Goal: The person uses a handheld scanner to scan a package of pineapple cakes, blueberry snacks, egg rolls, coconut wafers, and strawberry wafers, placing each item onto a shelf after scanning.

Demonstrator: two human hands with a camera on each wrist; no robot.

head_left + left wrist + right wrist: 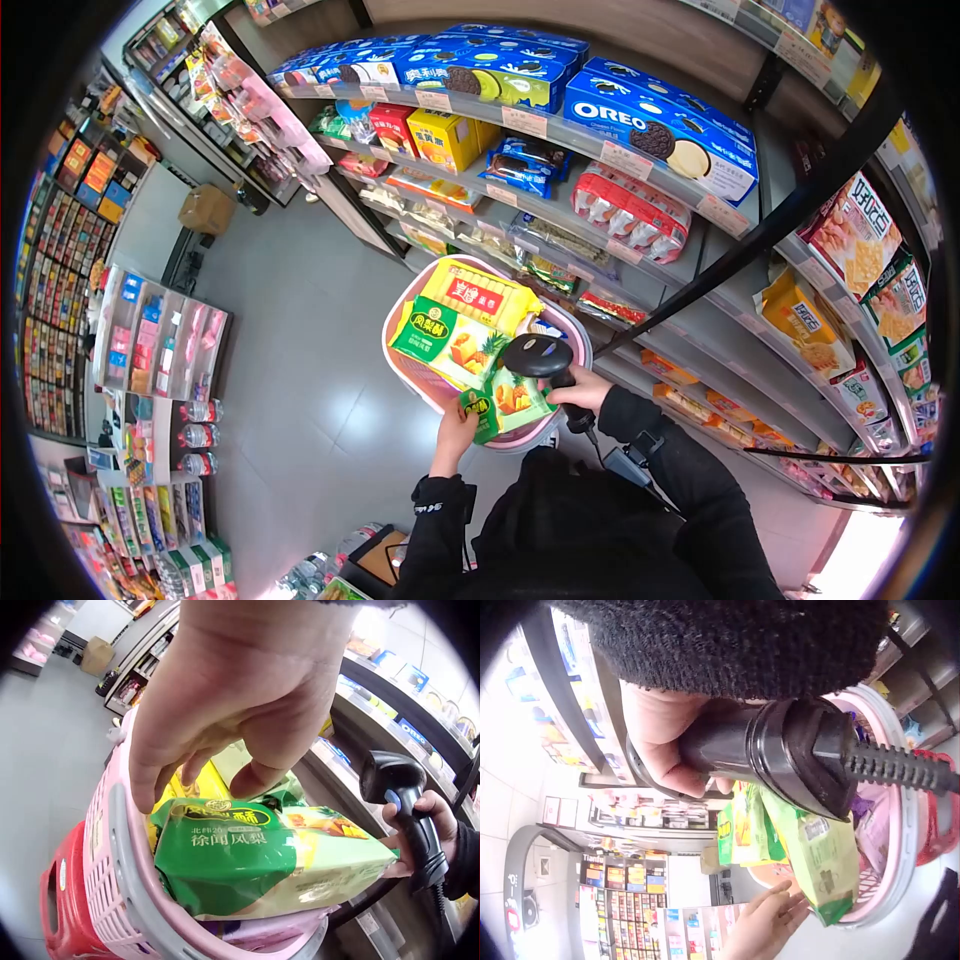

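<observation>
My right hand [588, 390] grips the handle of a black corded barcode scanner [538, 357], its head over the pink basket [101, 855]. A green and pale pineapple cake packet [225, 859] lies tilted across the basket top. With thumb and fingers my left hand [457, 434] holds this packet at its green end. In the left wrist view, right fingertips are at the packet's other end. The right wrist view shows a barcode on its pale side [821, 859]. Another green pineapple cake packet [428, 333] and a yellow snack packet [475, 293] lie in the basket.
Shelves ahead carry blue Oreo boxes [660, 130], a red-and-white multipack [630, 210] and other snacks. A red basket [66, 892] stands beside the pink one. A display stand with bottles [198, 437] is at the left, and a cardboard box [206, 209] sits on the floor.
</observation>
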